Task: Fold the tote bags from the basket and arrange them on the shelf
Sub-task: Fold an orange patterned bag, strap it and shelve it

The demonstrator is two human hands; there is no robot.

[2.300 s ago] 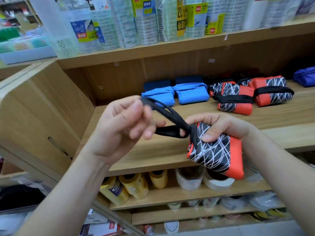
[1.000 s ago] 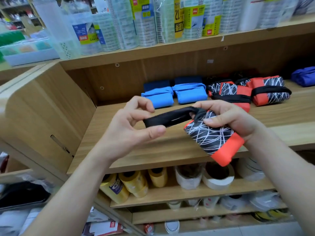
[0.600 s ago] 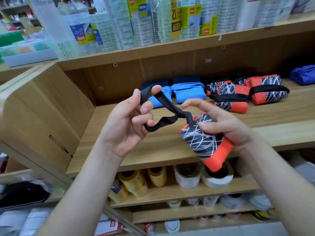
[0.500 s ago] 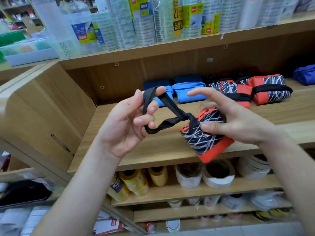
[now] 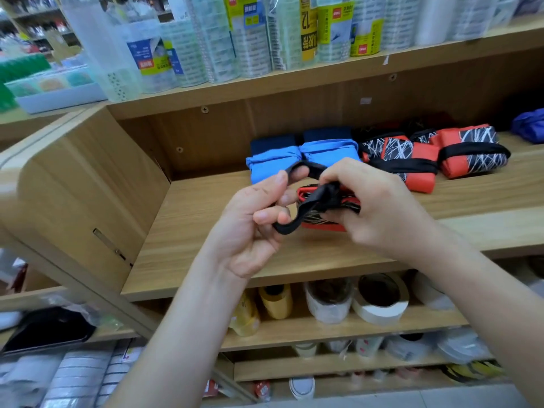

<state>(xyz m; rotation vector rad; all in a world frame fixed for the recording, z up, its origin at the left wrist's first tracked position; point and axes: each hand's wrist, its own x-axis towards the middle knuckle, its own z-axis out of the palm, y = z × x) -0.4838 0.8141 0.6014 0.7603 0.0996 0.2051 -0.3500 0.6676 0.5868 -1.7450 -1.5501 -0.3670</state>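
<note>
I hold a rolled red and black patterned tote bag [image 5: 323,222] above the wooden shelf [image 5: 206,231]. My right hand [image 5: 374,207] grips the bundle and covers most of it. My left hand [image 5: 253,222] has its fingers hooked through the bag's black strap loop [image 5: 288,226] and holds it stretched open beside the bundle. At the back of the shelf lie two folded blue bags [image 5: 294,160] and two folded red and black bags [image 5: 435,157].
A dark blue bag [image 5: 530,125] lies at the far right of the shelf. Wrapped tape packs [image 5: 250,39] fill the shelf above. Tape rolls [image 5: 379,298] stand on the shelf below. The shelf's wooden side panel [image 5: 79,201] closes off the left.
My right hand turned the bundle over, so its palm now hides most of the bag. Both hands moved closer together, with the strap loop still round my left fingers.
</note>
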